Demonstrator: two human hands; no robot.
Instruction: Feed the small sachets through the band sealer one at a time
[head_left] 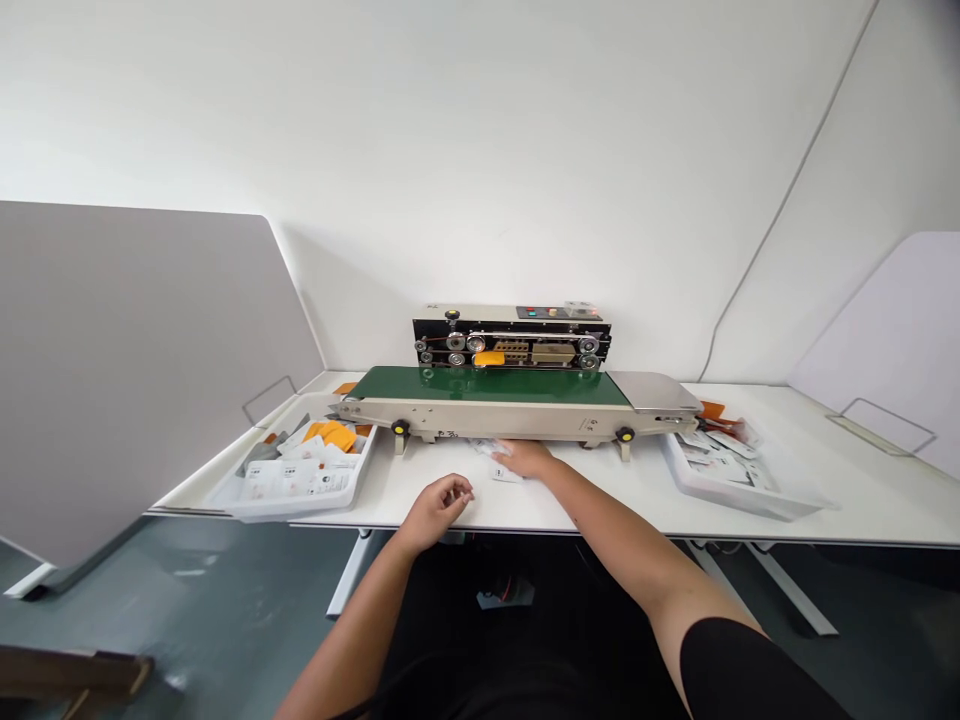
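- Table point(825, 455): white, against the wall; carries everything below.
- Band sealer point(510, 422): centre of table, green conveyor belt point(517, 385) in front of the roller head. No packet seen lying on the belt.
- Left plastic tray point(300, 510): by the belt's left end, well heaped with white and orange packets.
- Right plastic tray point(739, 500): by the opposite end, white packets and some orange. Work looks part-way, stock on both sides; which are sealed, cannot tell.
- Right hand point(527, 458): reaching to the sealer's lower front edge, over white packets; fingers partly hidden, so pinching or merely resting, cannot tell.
- Left hand point(437, 512): above the table's front edge, fingers loosely curled, nothing seen between them.
- White packets point(507, 475): on the table below the belt, at the right hand's fingers; apparently left to deal with.
- Orange piece point(490, 358): at the roller head; packet or machine part, unclear.
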